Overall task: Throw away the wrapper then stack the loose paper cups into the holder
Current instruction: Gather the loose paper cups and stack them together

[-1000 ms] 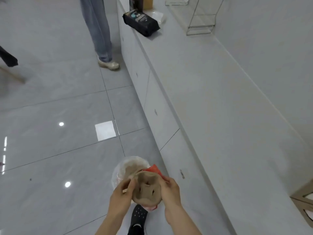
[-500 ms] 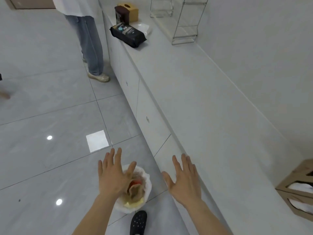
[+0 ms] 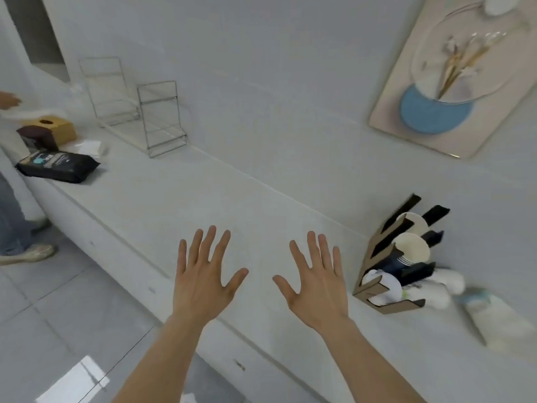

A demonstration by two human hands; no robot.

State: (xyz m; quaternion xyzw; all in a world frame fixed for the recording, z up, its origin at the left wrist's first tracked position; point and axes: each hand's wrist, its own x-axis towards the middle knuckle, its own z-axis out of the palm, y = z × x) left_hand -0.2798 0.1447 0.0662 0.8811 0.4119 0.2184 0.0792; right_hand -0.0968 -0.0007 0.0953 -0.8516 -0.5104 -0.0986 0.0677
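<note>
Both hands, left hand (image 3: 203, 286) and right hand (image 3: 316, 289), hover spread and empty over the surface (image 3: 203, 205); the holder (image 3: 377, 257) and loose cups (image 3: 441, 286) lie rightward; gather cups rims aligned, nesting squarely.

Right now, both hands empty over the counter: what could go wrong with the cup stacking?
1. The cardboard holder sits tilted against the wall; pushing cups in could shift it.
2. White cups lie loose beside it near a blurred white packet; a reach by the right hand may scatter them.
3. The left hand hovers far from the holder, so cannot brace it yet.
</note>
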